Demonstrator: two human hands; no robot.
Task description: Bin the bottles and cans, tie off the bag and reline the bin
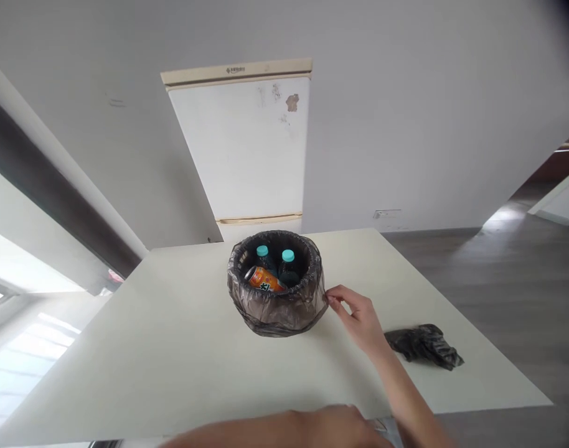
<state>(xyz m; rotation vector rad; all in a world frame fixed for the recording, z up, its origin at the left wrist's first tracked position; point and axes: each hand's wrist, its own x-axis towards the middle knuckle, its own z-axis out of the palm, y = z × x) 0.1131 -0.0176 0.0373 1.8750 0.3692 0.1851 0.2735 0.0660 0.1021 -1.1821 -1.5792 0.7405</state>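
We had the right hand at the near right side of the bin, thumb and fingertips pinched on the edge of the black liner; the film stood a little out from the bin at that spot; the left hand was low, at the bottom edge of the view; we could not tell its grip, fingers not visible.

The bin stood upright on the pale table, towards the far edge; liner was folded over the rim and hung loose round the outside; inside we counted 2 bottles, teal caps up, side by side; 1 orange can lay tilted in front of them, top end to the left; we could not see the bottom of the bin.

We also had 1 crumpled black bag on the table, right of the bin, by the right wrist; behind the table stood a white fridge, brown patch near the top right of its door; grey wall behind that; dark floor at right.
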